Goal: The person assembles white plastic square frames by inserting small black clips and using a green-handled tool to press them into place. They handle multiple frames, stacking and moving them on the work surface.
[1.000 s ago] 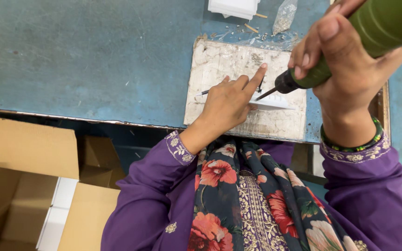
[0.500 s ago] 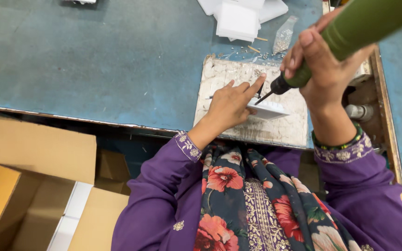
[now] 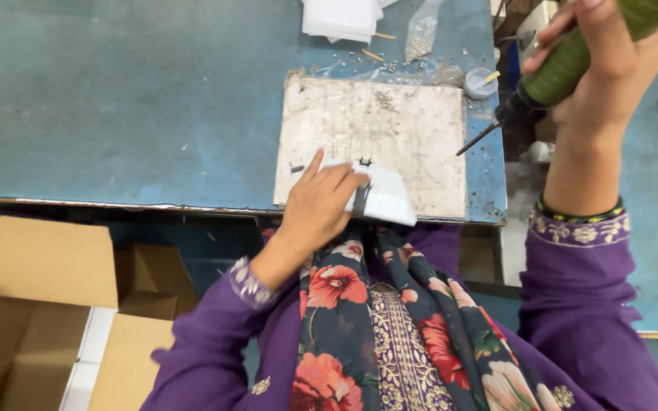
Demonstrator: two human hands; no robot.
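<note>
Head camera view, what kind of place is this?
Probably a small assembly workshop: a worn blue workbench, a scuffed work board, a green powered screwdriver in the right hand, cardboard cartons beside it.

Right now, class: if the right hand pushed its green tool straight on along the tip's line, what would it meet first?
Probably the worn white board: the right hand aims the green tool down-left toward it. Depth is unclear.

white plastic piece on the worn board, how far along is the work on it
Done: cannot tell; no fastener shows at this size. In hand: the left hand grips the white plastic piece at the near edge of the worn board, while the right hand holds the green power screwdriver raised, bit clear of the piece. Left: the opened cardboard box below the blue bench shows no such pieces.
</note>
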